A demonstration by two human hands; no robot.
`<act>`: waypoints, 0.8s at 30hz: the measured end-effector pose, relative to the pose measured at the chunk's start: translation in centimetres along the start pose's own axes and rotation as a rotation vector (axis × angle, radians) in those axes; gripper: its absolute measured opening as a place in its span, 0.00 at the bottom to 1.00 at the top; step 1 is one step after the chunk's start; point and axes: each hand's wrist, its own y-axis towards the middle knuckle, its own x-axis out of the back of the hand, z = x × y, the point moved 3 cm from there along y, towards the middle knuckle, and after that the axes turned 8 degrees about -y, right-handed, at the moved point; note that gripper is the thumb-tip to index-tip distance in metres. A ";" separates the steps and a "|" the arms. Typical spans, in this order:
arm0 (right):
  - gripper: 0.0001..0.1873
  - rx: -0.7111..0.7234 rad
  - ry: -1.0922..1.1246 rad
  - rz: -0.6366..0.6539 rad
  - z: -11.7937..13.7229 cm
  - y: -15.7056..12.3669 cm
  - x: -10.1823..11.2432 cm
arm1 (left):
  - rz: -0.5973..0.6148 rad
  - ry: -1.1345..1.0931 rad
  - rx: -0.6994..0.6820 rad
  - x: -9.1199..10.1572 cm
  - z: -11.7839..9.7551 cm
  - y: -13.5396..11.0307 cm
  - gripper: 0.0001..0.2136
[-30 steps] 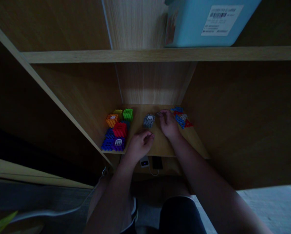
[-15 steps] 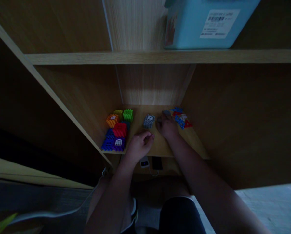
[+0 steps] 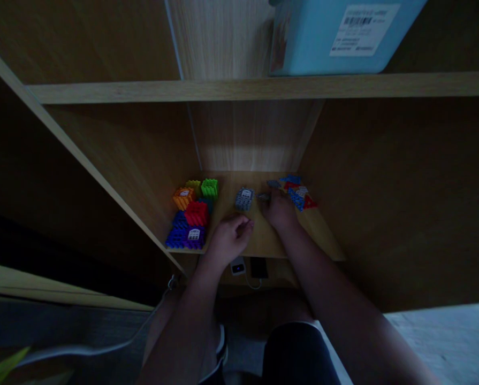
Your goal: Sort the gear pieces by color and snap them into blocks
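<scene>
My right hand (image 3: 280,209) rests low over the lower shelf, its fingers closed at a small grey plastic building piece (image 3: 264,197) that pokes out on their left. Just behind these fingers lies another grey piece (image 3: 273,183). My left hand (image 3: 230,235) hovers near the shelf's front edge with thumb and fingers curled together; whatever is in them, if anything, is hidden. Between and beyond both hands stands a grey stack of interlocking pieces (image 3: 244,198) with a white window-like piece on it. Loose blue pieces (image 3: 296,199) and red pieces (image 3: 310,202) lie right of my right hand.
Stacked by colour at the shelf's left are purple (image 3: 194,238), red (image 3: 197,214), orange (image 3: 183,198) and green pieces (image 3: 210,187). A blue bin (image 3: 303,43) sits on the upper shelf (image 3: 223,90). Below the lower shelf are a white device (image 3: 237,266) and a dark phone-like object (image 3: 259,267) with a cable.
My right hand has shifted slightly right and toward me, so the grey pieces at its fingertips show more. My left hand stays nearly still. The view has tilted a little.
</scene>
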 end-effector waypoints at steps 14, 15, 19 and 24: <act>0.23 -0.028 0.344 -0.228 -0.9 0.4 0.3 | 0.003 -0.024 0.017 0.0 -0.2 0.0 0.12; 0.23 -0.019 0.394 -0.255 -0.9 0.4 0.6 | 0.003 -0.023 0.018 0.0 -0.2 0.0 0.12; 0.25 0.006 0.580 -0.308 -0.5 0.3 1.6 | 0.012 -0.011 0.009 0.0 0.0 0.0 0.13; 0.26 0.082 0.723 -0.305 0.6 0.0 2.1 | 0.009 -0.014 0.013 -0.1 0.1 0.0 0.12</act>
